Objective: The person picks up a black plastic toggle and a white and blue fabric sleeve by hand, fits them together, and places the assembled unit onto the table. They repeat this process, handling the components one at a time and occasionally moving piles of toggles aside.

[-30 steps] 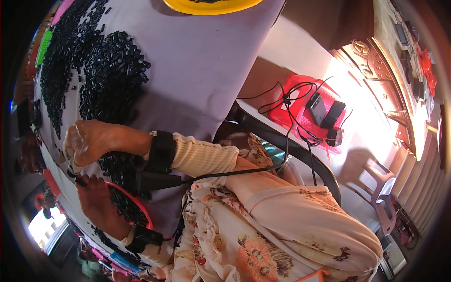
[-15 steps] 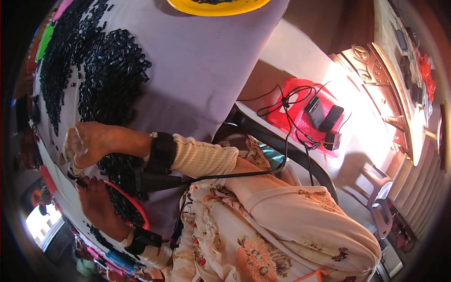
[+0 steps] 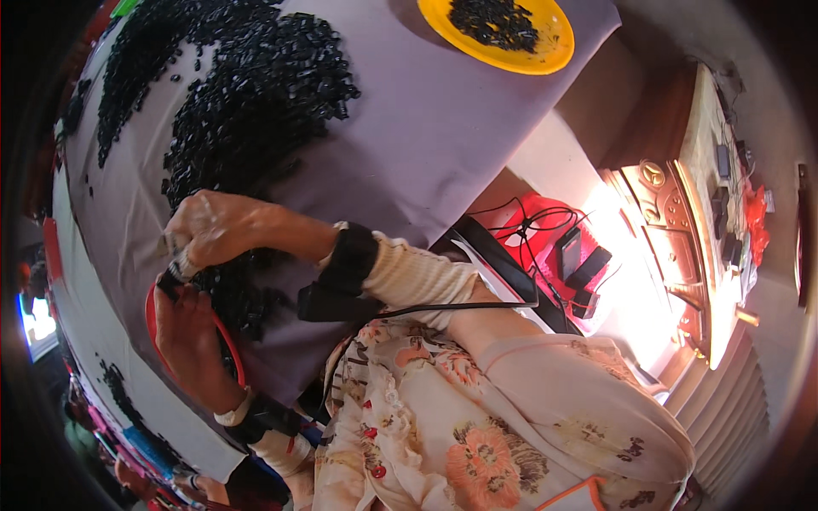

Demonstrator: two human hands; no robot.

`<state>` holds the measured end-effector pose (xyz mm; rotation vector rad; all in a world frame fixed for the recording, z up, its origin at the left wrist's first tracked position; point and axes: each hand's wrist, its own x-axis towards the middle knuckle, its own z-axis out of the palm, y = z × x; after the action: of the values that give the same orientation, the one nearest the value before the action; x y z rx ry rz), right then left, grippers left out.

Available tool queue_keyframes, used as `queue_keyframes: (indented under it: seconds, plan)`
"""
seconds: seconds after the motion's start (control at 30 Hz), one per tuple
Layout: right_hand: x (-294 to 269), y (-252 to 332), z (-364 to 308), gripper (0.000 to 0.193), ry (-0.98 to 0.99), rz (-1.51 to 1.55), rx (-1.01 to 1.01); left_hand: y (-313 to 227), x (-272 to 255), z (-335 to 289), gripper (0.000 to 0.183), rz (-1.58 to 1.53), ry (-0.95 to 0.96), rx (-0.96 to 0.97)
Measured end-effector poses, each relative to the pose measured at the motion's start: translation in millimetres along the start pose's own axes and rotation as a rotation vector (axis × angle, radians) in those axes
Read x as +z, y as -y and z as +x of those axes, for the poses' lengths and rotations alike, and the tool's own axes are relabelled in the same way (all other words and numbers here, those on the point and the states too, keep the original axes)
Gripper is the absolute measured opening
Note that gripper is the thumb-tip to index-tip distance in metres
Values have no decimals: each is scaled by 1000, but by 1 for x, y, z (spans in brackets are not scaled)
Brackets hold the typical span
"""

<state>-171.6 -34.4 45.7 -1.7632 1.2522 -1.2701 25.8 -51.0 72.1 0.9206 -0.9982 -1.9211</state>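
My right hand (image 3: 213, 228) is bent down at the wrist, its fingers closed in a pinch. Below it, my left hand (image 3: 189, 345) lies over a red-rimmed container (image 3: 230, 341), fingertips meeting those of the right. What looks like a small black piece (image 3: 169, 286) sits between the two sets of fingertips; its exact shape is too small to tell. Beyond the right hand spreads a large heap of shiny small black pieces (image 3: 256, 102), and more lie beside the container. Both wrists wear black bands, with a cable running from the right one.
A yellow plate (image 3: 558, 51) holding black pieces stands near the table's far right edge. Off the table are a pink-red basket (image 3: 532, 226) with cables and dark devices, and a carved wooden cabinet (image 3: 665, 221). Another small row of black pieces (image 3: 123, 396) lies at the left.
The view has shifted, bringing the whole yellow plate into sight. My hands remain together at the fingertips, and my left hand now covers more of the red-rimmed container.
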Motion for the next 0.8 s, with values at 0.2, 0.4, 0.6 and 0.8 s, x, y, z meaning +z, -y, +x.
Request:
queue_keyframes:
  seconds: [0.2,0.4,0.6,0.8]
  plan:
    - [-1,-2,-13,20,95,128,158,8,28,-12,23,-86,22,48]
    - [3,2,-6,19,113,191,57,11,11,-12,23,-196,60,36]
    - [9,-2,13,13,291,308,257,14,-4,-26,21,-249,-34,41]
    - [7,-2,18,10,274,205,192,17,-8,-29,20,-242,-72,1]
